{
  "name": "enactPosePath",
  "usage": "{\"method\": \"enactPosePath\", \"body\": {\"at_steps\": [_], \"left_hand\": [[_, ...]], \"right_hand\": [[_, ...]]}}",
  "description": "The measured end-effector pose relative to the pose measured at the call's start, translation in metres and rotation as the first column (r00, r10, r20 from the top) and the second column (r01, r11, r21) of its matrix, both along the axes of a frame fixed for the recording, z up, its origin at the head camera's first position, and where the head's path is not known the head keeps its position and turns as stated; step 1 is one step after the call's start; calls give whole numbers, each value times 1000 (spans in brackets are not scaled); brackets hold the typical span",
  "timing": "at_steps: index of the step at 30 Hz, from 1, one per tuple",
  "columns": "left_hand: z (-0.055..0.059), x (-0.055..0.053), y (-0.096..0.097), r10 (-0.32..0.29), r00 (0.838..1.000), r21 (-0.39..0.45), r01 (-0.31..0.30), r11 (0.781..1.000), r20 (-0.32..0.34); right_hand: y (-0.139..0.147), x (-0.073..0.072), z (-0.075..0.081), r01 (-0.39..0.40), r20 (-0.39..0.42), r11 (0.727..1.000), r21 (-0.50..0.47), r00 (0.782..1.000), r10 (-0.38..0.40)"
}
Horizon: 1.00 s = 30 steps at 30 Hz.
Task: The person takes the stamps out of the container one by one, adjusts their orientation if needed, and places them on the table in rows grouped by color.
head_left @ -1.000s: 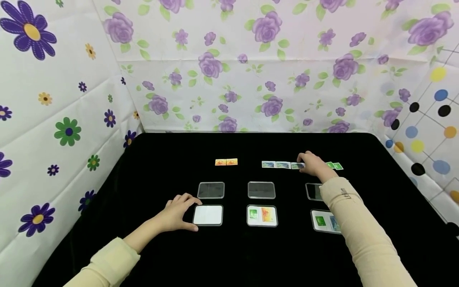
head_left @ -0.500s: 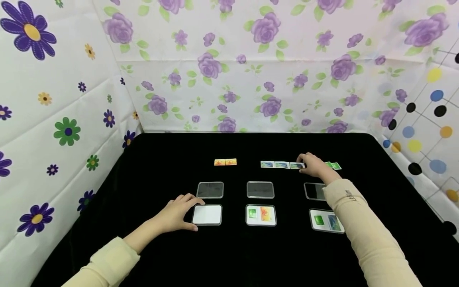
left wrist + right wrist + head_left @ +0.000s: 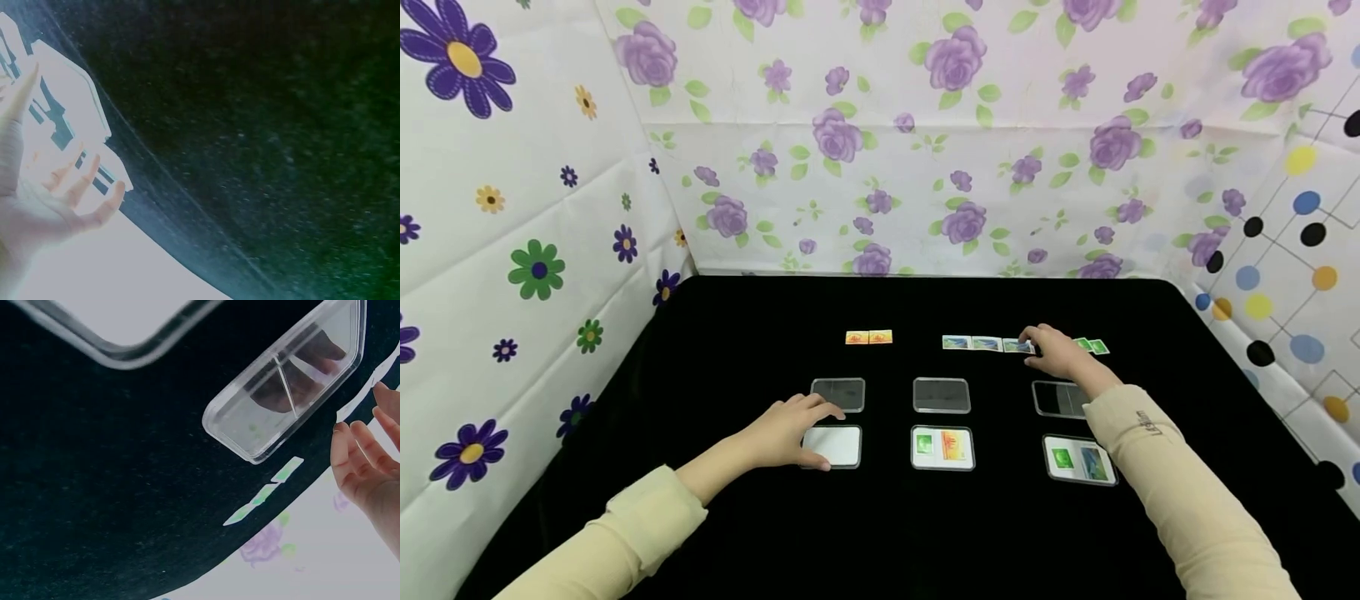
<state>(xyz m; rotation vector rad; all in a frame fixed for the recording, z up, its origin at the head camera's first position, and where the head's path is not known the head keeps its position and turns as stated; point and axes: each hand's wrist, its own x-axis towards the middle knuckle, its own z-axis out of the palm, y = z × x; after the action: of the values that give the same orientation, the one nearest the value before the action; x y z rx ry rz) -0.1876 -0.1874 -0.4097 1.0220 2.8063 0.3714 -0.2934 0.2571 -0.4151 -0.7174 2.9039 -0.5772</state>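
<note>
In the head view my left hand [image 3: 782, 431] hovers over the front-left clear case with a white card [image 3: 837, 446], thumb and fingers spread above its left part. The left wrist view is overexposed; its fingers are loosely bent, with nothing seen between them. My right hand [image 3: 1060, 354] reaches to the far row of blue landscape stamps [image 3: 987, 343]. Its thumb and fingertips lie around the right end of the third stamp [image 3: 1017, 346], which is flat on the cloth. In the right wrist view, fingertips [image 3: 339, 428] are at that pale strip's edge; no firm pinch shows.
Orange stamps [image 3: 868, 337] lie far left of centre; green stamps [image 3: 1099, 346] lie behind the right hand. Clear lids [image 3: 942, 395] form a back row. Front cases with stamps stand in the middle [image 3: 942, 463] and right [image 3: 1078, 477]. Black cloth [image 3: 760, 333] covers the table.
My left hand has shifted right and now covers more of the white-card case and the lid's lower edge. The right hand has stayed at the third blue stamp. The view has shifted slightly.
</note>
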Motion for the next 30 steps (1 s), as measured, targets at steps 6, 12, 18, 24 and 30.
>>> {"method": "enactPosePath", "body": {"at_steps": [6, 12, 18, 24, 30], "left_hand": [[0, -5, 11, -12, 1000, -13, 12, 1000, 2], [0, -7, 26, -39, 999, -37, 39, 999, -8], [-3, -6, 41, -76, 997, -45, 75, 996, -29], [-7, -6, 56, -73, 997, -73, 71, 995, -36], [-8, -7, 70, -64, 997, -78, 60, 995, -53]], "right_hand": [[0, 5, 5, -63, -71, 998, -11, 995, 62], [4, 17, 8, -99, -110, 995, -8, 989, 97], [9, 32, 6, -136, -108, 990, -48, 986, 130], [9, 39, 5, -155, -125, 986, -69, 981, 145], [5, 48, 5, -120, -110, 991, -61, 988, 112]]}}
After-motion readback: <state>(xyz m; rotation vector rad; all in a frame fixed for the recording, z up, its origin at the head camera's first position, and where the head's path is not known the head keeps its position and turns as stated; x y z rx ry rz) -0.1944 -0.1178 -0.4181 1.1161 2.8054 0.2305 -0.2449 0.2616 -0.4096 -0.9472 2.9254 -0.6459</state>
